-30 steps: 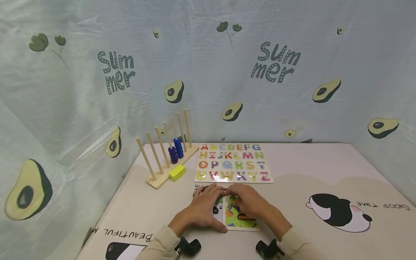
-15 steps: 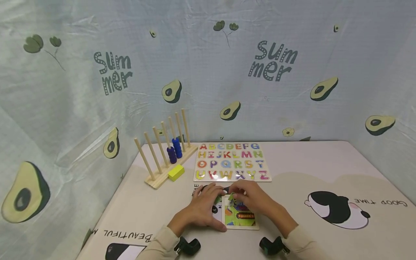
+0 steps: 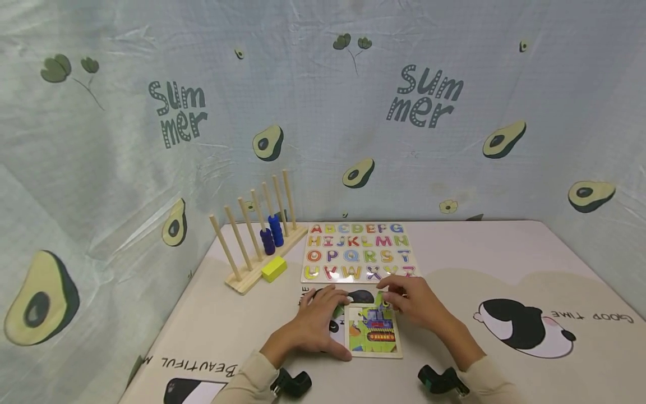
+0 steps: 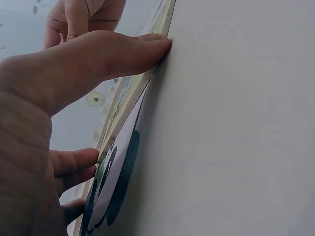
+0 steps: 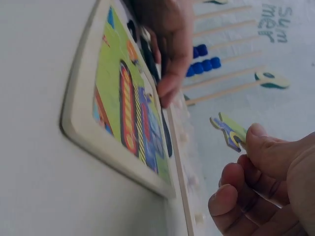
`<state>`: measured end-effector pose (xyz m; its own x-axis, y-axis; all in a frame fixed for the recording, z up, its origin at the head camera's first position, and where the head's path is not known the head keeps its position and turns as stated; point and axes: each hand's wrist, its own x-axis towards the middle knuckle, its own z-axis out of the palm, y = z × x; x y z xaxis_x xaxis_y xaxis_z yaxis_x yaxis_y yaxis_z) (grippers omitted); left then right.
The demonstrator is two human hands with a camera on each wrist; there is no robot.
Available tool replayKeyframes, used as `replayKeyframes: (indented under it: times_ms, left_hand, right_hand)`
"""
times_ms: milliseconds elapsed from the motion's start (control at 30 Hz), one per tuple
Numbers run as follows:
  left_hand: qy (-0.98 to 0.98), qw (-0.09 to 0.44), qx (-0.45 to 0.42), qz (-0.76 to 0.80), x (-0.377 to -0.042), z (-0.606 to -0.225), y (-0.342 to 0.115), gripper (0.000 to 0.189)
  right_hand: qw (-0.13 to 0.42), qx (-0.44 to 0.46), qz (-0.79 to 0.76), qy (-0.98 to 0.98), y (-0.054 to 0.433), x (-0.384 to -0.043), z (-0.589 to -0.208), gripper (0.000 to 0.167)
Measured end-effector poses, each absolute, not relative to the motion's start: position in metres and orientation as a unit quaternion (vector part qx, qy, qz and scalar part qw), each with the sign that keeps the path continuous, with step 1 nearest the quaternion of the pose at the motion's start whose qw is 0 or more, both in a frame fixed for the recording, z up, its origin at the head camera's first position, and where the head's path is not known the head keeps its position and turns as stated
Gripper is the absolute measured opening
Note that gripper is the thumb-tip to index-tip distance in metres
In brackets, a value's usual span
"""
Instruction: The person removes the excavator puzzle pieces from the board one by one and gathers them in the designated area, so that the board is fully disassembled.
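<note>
Pale wood, printed faces and creased sheeting.
The puzzle tray (image 5: 78, 93) looked like bare wood, its rim smooth and matt around a smooth printed picture (image 5: 129, 105); the puzzle piece (image 5: 229, 132) had a printed face and a tan edge, wood or card. Unpainted wood formed the peg rack (image 3: 244, 283), while its blue beads (image 3: 275, 230) looked smooth, plastic or painted wood. The yellow block (image 3: 274, 269) seemed smooth, its material unclear. The alphabet board (image 3: 328, 281) had a lightly glossy face. A smooth, matt printed surface topped the table (image 3: 454, 252); the wall sheeting (image 3: 313, 84) was wrinkled, with a dull plastic-like sheen. The sleeves (image 3: 492, 379) were matt cloth, the wrist mounts (image 3: 439, 380) dark plastic.
</note>
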<state>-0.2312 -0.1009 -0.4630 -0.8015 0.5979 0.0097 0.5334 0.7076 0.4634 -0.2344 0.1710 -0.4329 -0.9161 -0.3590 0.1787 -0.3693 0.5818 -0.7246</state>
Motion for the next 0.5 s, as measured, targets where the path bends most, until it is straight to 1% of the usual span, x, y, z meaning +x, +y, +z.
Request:
replayKeyframes:
  times_ms: [167, 333, 500]
  left_hand:
    - [0.920, 0.074, 0.307, 0.231, -0.231, -0.463, -0.101, 0.101]
    - [0.918, 0.078, 0.308, 0.236, -0.231, -0.463, -0.102, 0.100]
    - [0.917, 0.078, 0.312, 0.237, -0.233, -0.463, -0.103, 0.099]
  right_hand:
    - [0.009, 0.160, 0.429, -0.889, 0.188, -0.237, -0.438, 0.009]
    - [0.026, 0.167, 0.410, -0.897, 0.202, -0.242, -0.445, 0.006]
    - [0.024, 0.165, 0.384, -0.908, 0.211, -0.245, -0.450, 0.006]
